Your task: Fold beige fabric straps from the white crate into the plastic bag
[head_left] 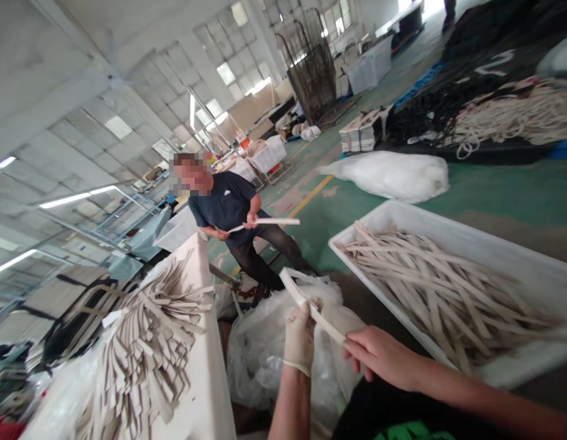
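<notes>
A long, flat, off-white strip (330, 330) is stretched between my hands in the head view. My left hand (299, 336), in a pale glove, is closed round its middle part, and the far end sticks up beyond the fingers. Bare, my right hand (379, 354) pinches the near end of the strip. Below them bulges a large clear plastic bag (260, 360). On my left, many similar strips (146, 342) lie heaped on a white table (212, 373). To my right, a white tub (398, 311) holds more strips (434, 287). What the strips are made of I cannot tell.
Facing me, a co-worker (226, 201) in a dark shirt holds another pale strip (278, 221) in both hands. A stuffed white plastic sack (393, 174) lies on the green floor. Farther right is a dark pile with tangled pale cords (517, 116).
</notes>
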Available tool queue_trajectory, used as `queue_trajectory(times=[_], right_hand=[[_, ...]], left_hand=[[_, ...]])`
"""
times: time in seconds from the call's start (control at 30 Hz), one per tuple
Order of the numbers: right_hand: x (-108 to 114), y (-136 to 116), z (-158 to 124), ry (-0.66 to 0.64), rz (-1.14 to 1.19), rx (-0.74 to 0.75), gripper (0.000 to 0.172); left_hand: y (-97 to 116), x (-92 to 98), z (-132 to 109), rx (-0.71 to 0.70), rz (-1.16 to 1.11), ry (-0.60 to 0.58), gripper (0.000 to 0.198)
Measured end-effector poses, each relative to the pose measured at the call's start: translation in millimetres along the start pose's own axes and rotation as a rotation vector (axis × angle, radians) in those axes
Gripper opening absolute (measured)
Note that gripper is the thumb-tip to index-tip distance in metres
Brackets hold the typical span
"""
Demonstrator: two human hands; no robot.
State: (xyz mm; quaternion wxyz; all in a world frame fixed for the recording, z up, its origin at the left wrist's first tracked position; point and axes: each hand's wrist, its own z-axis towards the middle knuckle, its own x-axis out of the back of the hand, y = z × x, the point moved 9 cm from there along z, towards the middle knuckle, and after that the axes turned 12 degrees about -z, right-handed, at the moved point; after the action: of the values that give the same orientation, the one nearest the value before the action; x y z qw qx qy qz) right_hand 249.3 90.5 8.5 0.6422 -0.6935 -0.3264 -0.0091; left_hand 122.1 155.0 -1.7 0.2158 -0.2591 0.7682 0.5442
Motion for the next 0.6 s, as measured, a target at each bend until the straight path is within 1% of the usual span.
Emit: queue_trajectory(times=[0.03,0.1,0.17,0.2,0.27,0.33,0.4,0.47,0.53,0.6], right_hand=[[1.4,-0.3,-2.9,0.013,0.019,-0.026,0.039],[11.1,-3.9,-4.5,0.092,0.066,-0.047,0.038],[22.7,-10.4,-3.1,0.173,0.100,-0.004,0.038],[25.7,-12.5,-2.8,0.187,0.105,0.017,0.037],[23.4,-13.4,-4.6,0.160,0.073,0.042,0.032],[11.2,-9.3,-8.7,0.070,0.042,0.029,0.029],[-0.1,-4.1,-11.4,-0.002,0.061,0.006,0.031],[-0.9,-1.5,-9.2,0.009,0.113,-0.011,0.034],[6.7,-1.0,-3.8,0.073,0.141,-0.021,0.037],[10.6,-2.2,-0.2,0.093,0.135,-0.016,0.037]], left_hand=[[-2.8,-3.1,-2.7,0.025,0.024,-0.016,0.050],[-13.7,-13.7,-10.1,0.073,0.098,-0.085,0.048],[-22.8,-23.4,-16.1,0.099,0.167,-0.145,0.046],[-23.9,-25.8,-16.9,0.100,0.182,-0.155,0.045],[-18.3,-24.5,-13.7,0.082,0.160,-0.131,0.044],[-10.4,-18.7,-8.4,0.069,0.128,-0.089,0.044],[-9.4,-14.1,-6.6,0.085,0.134,-0.069,0.045],[-19.3,-15.4,-10.3,0.143,0.182,-0.104,0.045],[-31.5,-19.2,-15.9,0.194,0.229,-0.157,0.043],[-34.3,-19.2,-16.7,0.191,0.254,-0.164,0.042]])
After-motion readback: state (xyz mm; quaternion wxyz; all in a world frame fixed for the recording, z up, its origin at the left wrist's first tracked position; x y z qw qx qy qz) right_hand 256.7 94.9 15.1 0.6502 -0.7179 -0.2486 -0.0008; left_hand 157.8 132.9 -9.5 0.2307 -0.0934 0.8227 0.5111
